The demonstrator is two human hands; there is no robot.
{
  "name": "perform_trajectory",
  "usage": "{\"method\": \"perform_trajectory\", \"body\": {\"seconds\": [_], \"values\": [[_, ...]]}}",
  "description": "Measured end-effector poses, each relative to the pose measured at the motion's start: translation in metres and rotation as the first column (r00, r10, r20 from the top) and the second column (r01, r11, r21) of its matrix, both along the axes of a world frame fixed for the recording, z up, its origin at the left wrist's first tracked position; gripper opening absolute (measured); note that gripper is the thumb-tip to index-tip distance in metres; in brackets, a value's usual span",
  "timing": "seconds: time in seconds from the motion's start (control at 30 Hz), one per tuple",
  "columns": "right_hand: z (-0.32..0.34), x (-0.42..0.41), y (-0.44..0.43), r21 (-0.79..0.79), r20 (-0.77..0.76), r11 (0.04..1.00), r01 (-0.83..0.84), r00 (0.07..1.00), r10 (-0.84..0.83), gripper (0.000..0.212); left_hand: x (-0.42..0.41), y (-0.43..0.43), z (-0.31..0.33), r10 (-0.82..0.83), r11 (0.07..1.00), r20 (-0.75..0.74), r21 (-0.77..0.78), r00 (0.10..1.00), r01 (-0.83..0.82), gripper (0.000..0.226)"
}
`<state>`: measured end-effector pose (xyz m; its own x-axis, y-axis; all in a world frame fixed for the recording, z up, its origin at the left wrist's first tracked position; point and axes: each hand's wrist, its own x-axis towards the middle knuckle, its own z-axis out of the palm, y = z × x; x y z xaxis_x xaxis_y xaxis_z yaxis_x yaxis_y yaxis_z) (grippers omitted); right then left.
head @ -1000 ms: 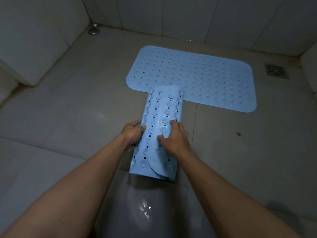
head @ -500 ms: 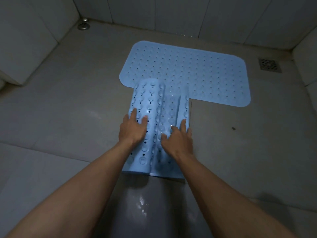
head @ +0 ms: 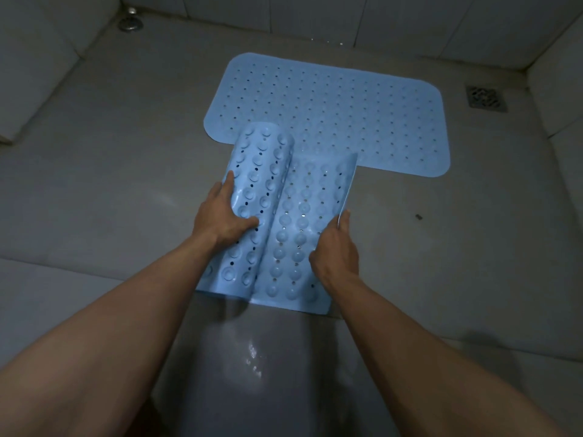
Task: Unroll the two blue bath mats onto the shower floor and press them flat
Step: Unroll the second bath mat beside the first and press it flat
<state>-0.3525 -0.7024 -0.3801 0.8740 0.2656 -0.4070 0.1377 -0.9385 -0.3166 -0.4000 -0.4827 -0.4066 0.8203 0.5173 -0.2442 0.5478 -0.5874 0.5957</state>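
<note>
- Grey shower floor [head: 126, 171], pale tiled walls [head: 315, 14], drain grate [head: 485, 97] far right.
- One blue mat [head: 331, 115] lies flat near the far wall.
- The second mat [head: 303, 222], half unrolled, overlaps the first's near edge.
- The left hand [head: 220, 216] lies with straight fingers on the roll.
- The right hand [head: 337, 250] fingers pinch the loose edge.

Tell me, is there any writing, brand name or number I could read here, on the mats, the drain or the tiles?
No readable text shows anywhere in this view.
On the flat blue mat: only holes and bumps, no print.
On the half-unrolled mat: suction cups and holes, no logo visible.
On the floor drain: a patterned grate, no lettering to make out.
On the wall tiles: plain.
</note>
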Motion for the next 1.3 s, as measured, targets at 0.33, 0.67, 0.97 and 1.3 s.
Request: {"method": "perform_trajectory", "body": {"seconds": [0.33, 0.67, 0.97, 1.3], "values": [[-0.02, 0.002, -0.014, -0.318, 0.127, 0.94, -0.119, 0.978, 0.167, 0.094, -0.006, 0.008, 0.002, -0.008, 0.994, -0.155, 0.109, 0.988, 0.025, 0.105], [-0.047, -0.004, 0.024, -0.12, -0.333, 0.987, -0.106, 0.941, 0.061, 0.095, -0.002, -0.016, 0.0, -0.007, 0.94, -0.337, 0.318, 0.941, 0.122, 0.109], [-0.057, -0.009, 0.02, -0.126, -0.347, 0.988, -0.085, 0.937, 0.036, 0.105, -0.01, -0.009, 0.008, 0.183, 0.878, -0.138, 0.468, 0.973, -0.099, 0.087], [-0.054, -0.008, 0.023, -0.177, -0.334, 0.981, -0.081, 0.942, 0.018, 0.105, -0.019, 0.022, -0.009, 0.137, 0.929, -0.435, 0.368, 0.89, 0.036, 0.081]]}}
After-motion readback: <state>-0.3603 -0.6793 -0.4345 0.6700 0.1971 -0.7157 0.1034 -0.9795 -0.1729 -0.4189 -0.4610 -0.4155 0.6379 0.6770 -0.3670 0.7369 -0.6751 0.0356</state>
